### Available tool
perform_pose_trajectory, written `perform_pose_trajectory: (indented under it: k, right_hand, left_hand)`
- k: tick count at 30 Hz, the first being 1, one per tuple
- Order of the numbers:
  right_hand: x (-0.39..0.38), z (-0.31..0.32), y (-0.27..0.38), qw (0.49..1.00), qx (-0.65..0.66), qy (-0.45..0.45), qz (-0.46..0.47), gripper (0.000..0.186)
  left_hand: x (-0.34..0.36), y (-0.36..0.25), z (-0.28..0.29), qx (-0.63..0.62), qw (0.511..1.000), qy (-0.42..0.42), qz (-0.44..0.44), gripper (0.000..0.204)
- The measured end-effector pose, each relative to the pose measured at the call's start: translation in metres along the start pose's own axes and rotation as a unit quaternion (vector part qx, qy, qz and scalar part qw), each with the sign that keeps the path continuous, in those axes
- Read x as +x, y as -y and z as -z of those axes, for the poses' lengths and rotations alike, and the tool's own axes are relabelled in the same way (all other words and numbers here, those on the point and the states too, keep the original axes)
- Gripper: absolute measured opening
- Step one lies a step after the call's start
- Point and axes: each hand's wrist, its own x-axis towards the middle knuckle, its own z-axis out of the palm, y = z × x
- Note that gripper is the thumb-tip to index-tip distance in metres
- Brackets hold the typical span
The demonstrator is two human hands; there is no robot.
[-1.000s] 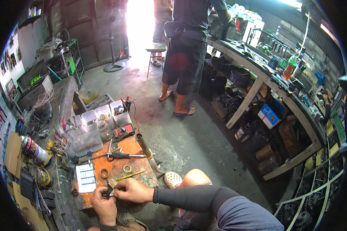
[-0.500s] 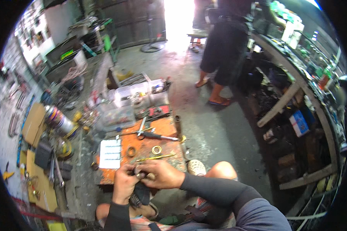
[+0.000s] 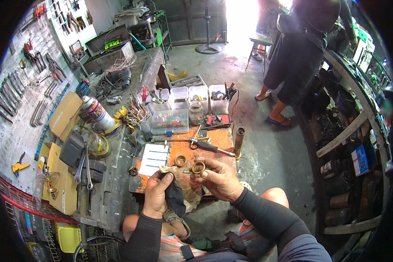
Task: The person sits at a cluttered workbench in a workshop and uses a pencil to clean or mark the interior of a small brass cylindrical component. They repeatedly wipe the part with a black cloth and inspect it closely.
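Between the thumb and fingers of my right hand (image 3: 218, 177) is a brass-coloured ring (image 3: 198, 167), held up over the near edge of the orange work surface (image 3: 222, 142). My left hand (image 3: 156, 192) pinches a stained beige rag (image 3: 188, 191), which hangs down between my hands. A second similar ring (image 3: 180, 160) lies on the orange surface just beyond the rag. Left of it rests a white sheet with dark bands (image 3: 153, 159). Across the surface lies a long tool with a black grip (image 3: 207, 146).
Clear plastic boxes (image 3: 170, 120) and a glass jar (image 3: 196, 112) stand at the far side. An upright metal tube (image 3: 239, 139) is at the right edge. Wrenches (image 3: 88, 168) and a spray can (image 3: 98, 112) sit on the left bench. Another person (image 3: 297, 65) stands at the far right.
My hands, earlier together, are now apart. One of the two rings from the orange surface is now in my right hand, and the rag shows in my left. The view has swung left.
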Motion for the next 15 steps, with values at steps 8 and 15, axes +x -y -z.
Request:
perform_pose_trajectory:
  k: [8,15]
  right_hand:
    - [0.001,0.009,-0.005,0.999,0.011,0.005,-0.032,0.046]
    - [0.001,0.004,-0.004,1.0,-0.017,-0.002,-0.021,0.046]
  left_hand:
    - [0.0,0.003,0.002,-0.029,0.999,0.008,-0.012,0.031]
    - [-0.001,-0.014,-0.003,-0.037,0.993,-0.021,-0.106,0.045]
